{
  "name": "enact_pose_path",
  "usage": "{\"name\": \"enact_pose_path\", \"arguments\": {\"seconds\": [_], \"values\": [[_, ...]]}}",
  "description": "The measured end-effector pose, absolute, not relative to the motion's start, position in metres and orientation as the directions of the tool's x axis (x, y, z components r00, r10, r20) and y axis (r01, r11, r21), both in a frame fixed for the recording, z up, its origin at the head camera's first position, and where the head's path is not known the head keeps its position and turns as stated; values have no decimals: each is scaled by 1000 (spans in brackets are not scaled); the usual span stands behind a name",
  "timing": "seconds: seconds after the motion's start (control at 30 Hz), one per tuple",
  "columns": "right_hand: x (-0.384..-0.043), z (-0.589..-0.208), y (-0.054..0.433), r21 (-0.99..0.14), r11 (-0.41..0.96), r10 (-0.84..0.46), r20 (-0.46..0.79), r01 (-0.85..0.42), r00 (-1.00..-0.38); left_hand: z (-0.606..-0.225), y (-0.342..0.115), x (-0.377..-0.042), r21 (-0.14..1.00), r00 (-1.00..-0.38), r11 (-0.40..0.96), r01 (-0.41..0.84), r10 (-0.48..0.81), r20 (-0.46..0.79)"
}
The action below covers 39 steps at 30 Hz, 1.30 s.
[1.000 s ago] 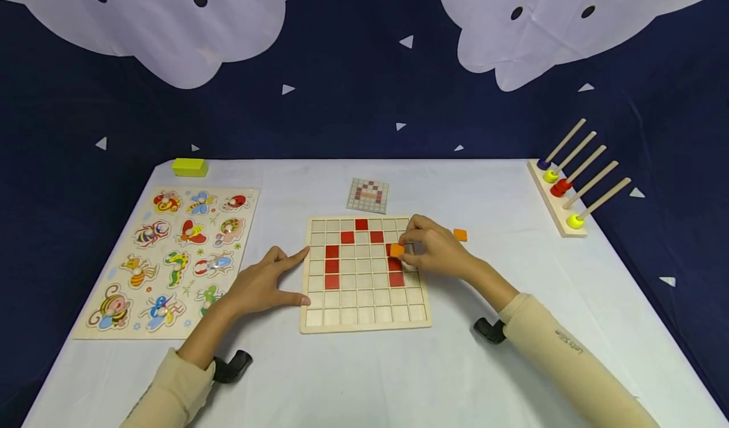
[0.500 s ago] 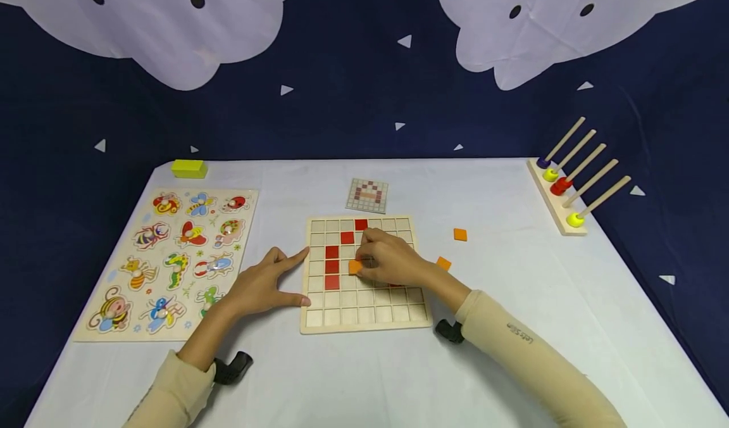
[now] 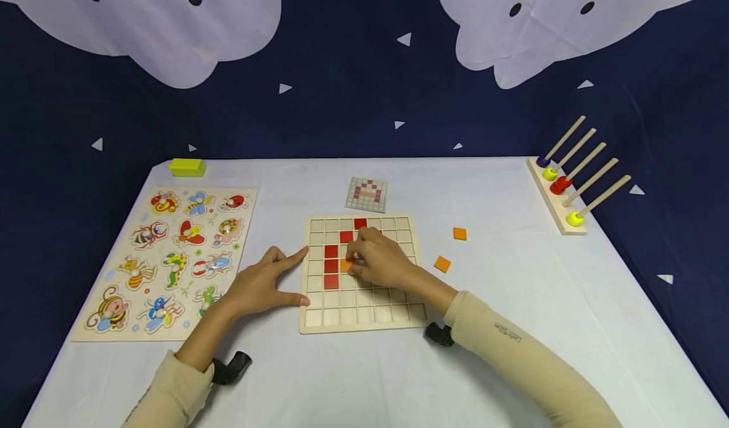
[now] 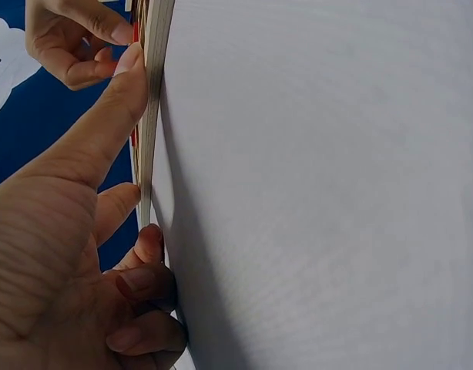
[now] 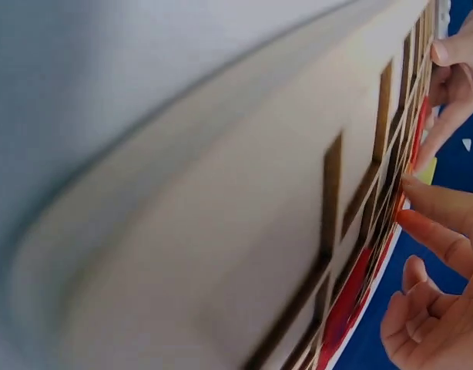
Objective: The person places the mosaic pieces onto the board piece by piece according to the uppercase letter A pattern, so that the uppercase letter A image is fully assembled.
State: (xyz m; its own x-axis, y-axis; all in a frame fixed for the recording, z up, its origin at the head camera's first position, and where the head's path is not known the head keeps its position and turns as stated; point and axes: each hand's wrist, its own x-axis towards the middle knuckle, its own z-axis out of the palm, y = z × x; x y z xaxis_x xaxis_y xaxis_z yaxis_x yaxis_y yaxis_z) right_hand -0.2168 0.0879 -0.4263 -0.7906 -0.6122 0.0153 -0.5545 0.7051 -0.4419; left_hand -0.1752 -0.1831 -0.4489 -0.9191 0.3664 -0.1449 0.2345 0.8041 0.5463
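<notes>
A wooden grid board [image 3: 364, 316] lies on the white table with several red tiles [image 3: 331, 266] in its cells. My left hand [image 3: 263, 283] rests at the left edge, thumb and index finger spread and touching the rim; its other fingers curl loosely in the left wrist view. Over the middle of the board, my right hand [image 3: 378, 258] pinches an orange tile [image 3: 346, 266] at the cell just right of the middle red tile in the left column. That hand covers the red tiles on the right side. Two more orange tiles [image 3: 459, 233] lie right of the board.
A small pattern card [image 3: 367, 195] lies behind the board. An insect peg puzzle [image 3: 128, 238] is on the left, with a yellow-green block [image 3: 187, 168] behind it. At the far right stands a wooden peg stand [image 3: 557, 203] with coloured beads.
My right hand has moved left from the board's right side, carrying the orange tile down to the cell beside the red column. A second loose orange tile has come into view. My left hand stays put.
</notes>
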Motion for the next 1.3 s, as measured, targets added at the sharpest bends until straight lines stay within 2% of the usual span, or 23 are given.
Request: {"name": "enact_pose_path", "arguments": {"seconds": [0.17, 0.33, 0.53, 0.67, 0.97, 1.3], "values": [[-214, -424, 113, -438, 740, -544, 58, -511, -837, -451, -183, -175, 550, -918, 801, 237, 370, -141], [-210, -421, 161, -392, 806, -443, 97, -443, -891, -450, -185, -174, 550, -919, 801, 238, 368, -138], [-202, -427, 221, -429, 834, -338, 99, -346, -936, -450, -186, -174, 541, -919, 805, 244, 370, -135], [-196, -433, 244, -426, 856, -289, 77, -294, -954, -450, -186, -175, 545, -918, 802, 245, 372, -136], [-192, -437, 249, -436, 847, -299, 79, -303, -951, -450, -185, -175, 552, -917, 797, 244, 375, -136], [-197, -437, 240, -396, 846, -350, 92, -356, -932, -451, -185, -175, 543, -917, 799, 260, 379, -119]]}}
